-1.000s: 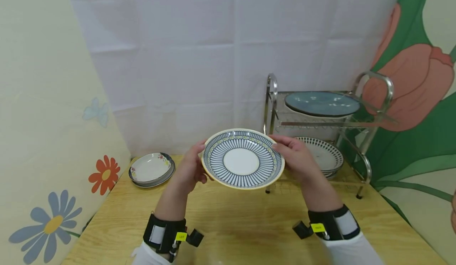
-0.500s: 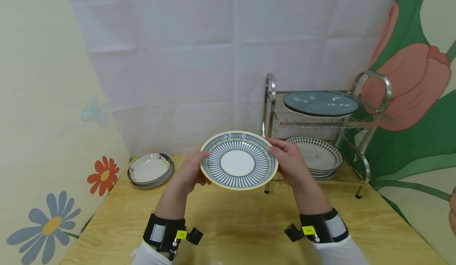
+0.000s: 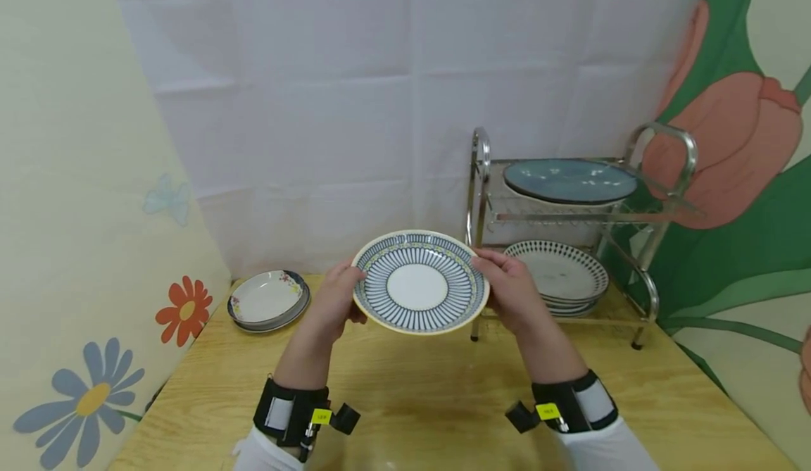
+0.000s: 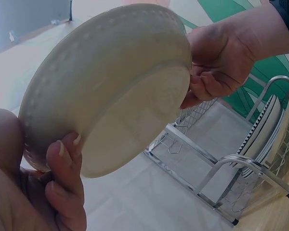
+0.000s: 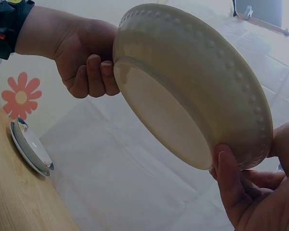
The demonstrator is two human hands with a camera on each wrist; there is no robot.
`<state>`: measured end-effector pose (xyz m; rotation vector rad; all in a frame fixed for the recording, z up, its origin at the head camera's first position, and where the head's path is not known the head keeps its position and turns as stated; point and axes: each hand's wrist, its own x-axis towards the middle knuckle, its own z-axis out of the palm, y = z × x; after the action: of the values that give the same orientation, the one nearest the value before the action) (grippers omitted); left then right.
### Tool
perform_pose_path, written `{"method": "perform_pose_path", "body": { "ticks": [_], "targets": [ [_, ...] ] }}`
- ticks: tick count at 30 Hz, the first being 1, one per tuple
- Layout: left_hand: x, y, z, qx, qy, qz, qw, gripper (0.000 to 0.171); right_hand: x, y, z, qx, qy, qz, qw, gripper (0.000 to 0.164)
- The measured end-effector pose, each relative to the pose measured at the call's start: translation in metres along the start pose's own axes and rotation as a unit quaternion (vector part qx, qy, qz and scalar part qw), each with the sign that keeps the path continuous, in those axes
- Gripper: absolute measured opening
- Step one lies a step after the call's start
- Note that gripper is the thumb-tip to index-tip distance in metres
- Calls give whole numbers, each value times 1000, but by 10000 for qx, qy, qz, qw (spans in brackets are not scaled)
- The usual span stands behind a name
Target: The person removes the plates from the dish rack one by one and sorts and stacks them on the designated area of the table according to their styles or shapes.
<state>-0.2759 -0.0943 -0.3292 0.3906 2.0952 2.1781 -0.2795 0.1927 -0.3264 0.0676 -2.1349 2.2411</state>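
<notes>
A round plate with blue radiating stripes, a white centre and a yellow rim is held up above the table, tilted toward me. My left hand grips its left edge, thumb on the upper rim and fingers beneath. On the opposite edge, my right hand pinches the rim the same way. Both wrist views show the plate's plain, pale underside, with a raised foot ring and a row of bumps near the rim. Curled fingertips of the right hand press against that underside.
On the wooden table, a two-tier metal rack stands at the right. Its top shelf bears a blue oval plate; below lie stacked plates with a dark-patterned rim. Flower-decorated dishes are stacked at the back left.
The plate and my right hand have shifted slightly left. My left thumb now lies over the plate's rim. More of the stacked plates on the rack's lower shelf shows.
</notes>
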Motion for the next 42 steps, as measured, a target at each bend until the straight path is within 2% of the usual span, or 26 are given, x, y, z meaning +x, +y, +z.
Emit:
{"method": "perform_pose_path", "body": {
  "ticks": [6, 10, 14, 17, 22, 28, 31, 37, 42],
  "targets": [
    [3, 0, 3, -46, 396, 46, 9992, 52, -3, -5, -2, 248, -8, 110, 9996, 49],
    [5, 0, 6, -142, 716, 95, 9973, 52, -5, -6, -2, 456, -180, 104, 9987, 51],
    [8, 2, 6, -291, 1011, 121, 9944, 55, -8, -5, 0, 822, -555, -99, 9950, 53],
    [8, 3, 4, -337, 1135, 62, 9929, 57, -10, -3, 3, 1165, -966, -331, 9879, 54],
    [9, 5, -4, -310, 1152, -30, 9929, 57, -10, 2, 10, 1470, -1500, -463, 9766, 55],
    [13, 7, -24, -165, 1313, 60, 9912, 54, -13, 10, 23, 1419, -2058, -410, 9674, 58],
    [12, 6, -38, -116, 1494, 80, 9887, 54, -14, 15, 34, 1346, -2270, -211, 9643, 59],
    [15, -2, -68, 3, 1849, -48, 9827, 55, -13, 25, 57, 1216, -2341, 326, 9640, 60],
    [18, -8, -95, 66, 2257, -253, 9738, 56, -5, 41, 77, 1272, -2284, 582, 9635, 60]
  ]
}}
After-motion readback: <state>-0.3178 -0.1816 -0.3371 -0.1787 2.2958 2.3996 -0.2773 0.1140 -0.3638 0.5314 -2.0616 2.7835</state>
